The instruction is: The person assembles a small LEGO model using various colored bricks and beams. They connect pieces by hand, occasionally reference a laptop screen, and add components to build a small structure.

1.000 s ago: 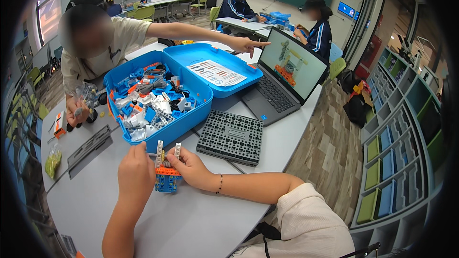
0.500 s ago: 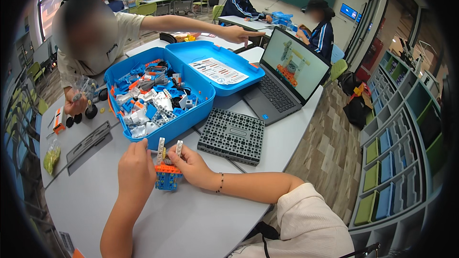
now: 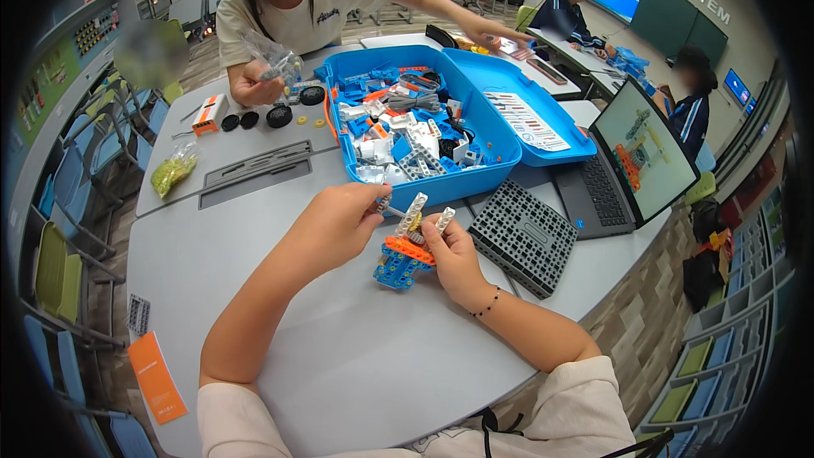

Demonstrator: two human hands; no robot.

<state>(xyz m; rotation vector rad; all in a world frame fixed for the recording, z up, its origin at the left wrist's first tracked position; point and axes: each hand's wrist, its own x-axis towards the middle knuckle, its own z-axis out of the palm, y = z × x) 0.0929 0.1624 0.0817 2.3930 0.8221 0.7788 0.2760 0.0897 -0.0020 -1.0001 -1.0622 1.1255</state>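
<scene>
While both hands sit low over the grey worktop (image 3: 254, 229), they work on one small brick model (image 3: 405, 250): blue base, orange beam across the middle, two pale perforated beams sticking up tilted. Model is just in front of the blue parts case (image 3: 475, 131), near its front wall, apparently resting on the worktop.

Left hand (image 3: 335, 225): fingers curled closed, pinching a thin grey pin or axle (image 3: 388, 205) at the fingertips, tip right beside the left pale beam. Can't tell if the pin is already seated in the beam.

Right hand (image 3: 454, 259): closed around the model's right side, thumb on the orange beam, fingers behind the right pale beam. Dark bead bracelet on that wrist.

Around it:
- parts case open, lid flat to the right with a printed sheet inside, tray full of blue, white and grey parts
- black gridded baseplate (image 3: 526, 233) just right of the right hand, flat on the worktop
- open laptop (image 3: 632, 161) further right, screen lit
- orange leaflet (image 3: 155, 377) near the left worktop edge
- bag of yellow-green bits (image 3: 172, 171) far left
- black wheels (image 3: 280, 114) and an orange-white block (image 3: 208, 113) beyond the case

Another person across the worktop holds a clear plastic bag (image 3: 271, 59) in one hand, other arm stretched toward the next table.
</scene>
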